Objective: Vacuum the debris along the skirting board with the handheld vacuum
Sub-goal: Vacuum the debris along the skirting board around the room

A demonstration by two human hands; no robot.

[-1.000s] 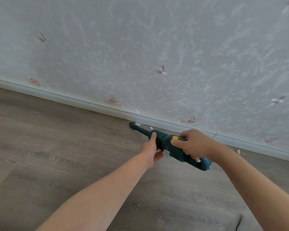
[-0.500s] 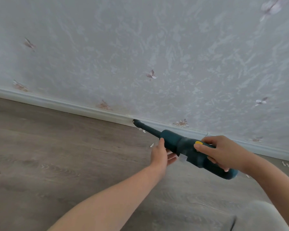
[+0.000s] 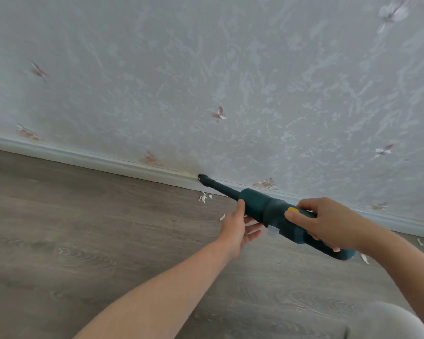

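A dark teal handheld vacuum (image 3: 267, 209) with a yellow button points up and left, its black nozzle tip (image 3: 203, 179) against the top edge of the white skirting board (image 3: 88, 159). My right hand (image 3: 328, 222) grips the vacuum's rear body, thumb by the yellow button. My left hand (image 3: 235, 228) supports the front of the body from below, thumb against it and fingers straight. White debris flakes (image 3: 203, 197) lie on the floor just below the nozzle, one more flake (image 3: 222, 217) near my left hand.
Grey-brown wood floor (image 3: 71, 228) spreads left and below. Patterned pale wallpaper (image 3: 206, 69) rises above the skirting. More white flakes (image 3: 364, 258) lie on the floor at the right, near the board. A grey-clad knee (image 3: 387, 321) shows at the bottom right.
The nozzle lifted from the floor at the board's foot to its top edge. Both hands shifted right with the vacuum, and floor flakes came into view below the nozzle.
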